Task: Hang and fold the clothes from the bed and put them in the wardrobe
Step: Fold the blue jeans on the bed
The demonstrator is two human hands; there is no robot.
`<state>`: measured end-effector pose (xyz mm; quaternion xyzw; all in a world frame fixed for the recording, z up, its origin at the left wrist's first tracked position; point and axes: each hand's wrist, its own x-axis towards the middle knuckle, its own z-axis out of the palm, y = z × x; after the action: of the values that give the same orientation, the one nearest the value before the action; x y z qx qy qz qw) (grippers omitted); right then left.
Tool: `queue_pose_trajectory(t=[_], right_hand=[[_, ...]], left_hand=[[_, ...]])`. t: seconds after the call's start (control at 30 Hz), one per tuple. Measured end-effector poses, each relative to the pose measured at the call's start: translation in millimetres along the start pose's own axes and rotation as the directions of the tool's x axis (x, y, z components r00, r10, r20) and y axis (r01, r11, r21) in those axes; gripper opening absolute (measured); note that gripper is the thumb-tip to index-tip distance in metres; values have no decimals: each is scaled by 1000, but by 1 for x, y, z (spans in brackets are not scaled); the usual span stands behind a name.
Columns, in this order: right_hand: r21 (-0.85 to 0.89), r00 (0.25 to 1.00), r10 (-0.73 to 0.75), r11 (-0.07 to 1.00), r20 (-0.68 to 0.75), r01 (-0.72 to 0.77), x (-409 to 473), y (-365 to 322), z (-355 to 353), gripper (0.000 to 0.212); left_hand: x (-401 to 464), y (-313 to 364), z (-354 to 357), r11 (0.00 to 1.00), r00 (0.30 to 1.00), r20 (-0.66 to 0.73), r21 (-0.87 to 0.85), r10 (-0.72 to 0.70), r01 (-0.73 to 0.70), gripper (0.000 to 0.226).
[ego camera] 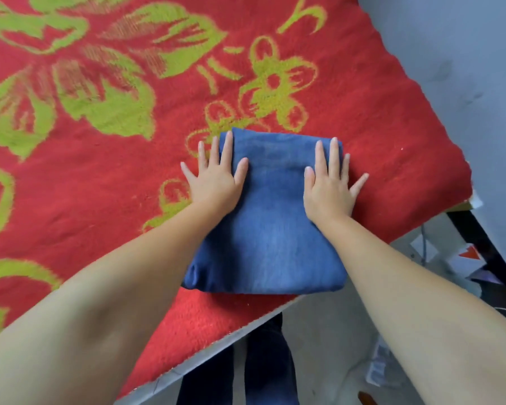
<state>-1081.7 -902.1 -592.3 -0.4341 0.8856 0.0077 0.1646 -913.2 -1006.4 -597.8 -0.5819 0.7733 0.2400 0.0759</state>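
A pair of blue jeans (270, 229), folded into a neat rectangle, lies on the bed near its front edge. My left hand (215, 178) rests flat on the fold's upper left part, fingers spread, partly over the blanket. My right hand (330, 187) lies flat on the upper right part, its thumb reaching onto the blanket. Both palms press down on the denim; neither hand grips it.
The bed is covered by a red blanket (100, 176) with green flower patterns. Its front edge (216, 343) runs diagonally below the jeans. A grey wall (465, 54) stands at the right. Below, the floor (333, 346) shows my legs and scattered items (468, 255).
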Motion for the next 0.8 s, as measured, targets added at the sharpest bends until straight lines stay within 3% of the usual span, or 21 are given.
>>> queue_pose_trajectory(t=[0.1,0.17,0.23,0.27,0.33,0.37,0.43,0.53,0.63,0.73,0.8], right_hand=[[-22,996,-13,1000,85,15,5,0,-13,54],[-39,997,17,999,71,-15,-1,-1,-25,55],[-79,996,-61,995,-70,55,-28,-3,-33,55],[-111,979,-154,984,-133,140,-47,-4,-31,57],[-162,934,-349,929,-81,333,-94,-5,-11,62],[-158,916,-400,905,-3,395,-117,-1,2,65],[-160,900,-426,886,87,435,-145,18,26,73],[-212,893,-437,868,105,449,-155,38,35,86],[-261,882,-453,842,131,471,-159,30,31,103],[-364,913,-351,838,210,406,-158,19,30,111],[-406,928,-326,835,178,371,-152,18,32,107]], left_hand=[[-1,2,-12,1000,997,74,-12,4,-3,61],[-6,5,-22,998,1000,27,61,0,-1,63],[-27,-1,-30,970,972,-156,192,178,-147,67],[-44,-5,-30,933,922,-214,233,323,-273,68],[-90,-21,-8,814,811,-164,285,561,-506,70],[-114,-31,7,777,794,-85,294,602,-557,71],[-144,-56,33,785,831,36,307,555,-538,76],[-152,-71,39,813,875,75,339,478,-473,83],[-159,-57,28,765,837,74,368,543,-529,95],[-166,-39,36,658,763,156,417,628,-627,106],[-159,-35,45,669,786,110,462,608,-582,101]])
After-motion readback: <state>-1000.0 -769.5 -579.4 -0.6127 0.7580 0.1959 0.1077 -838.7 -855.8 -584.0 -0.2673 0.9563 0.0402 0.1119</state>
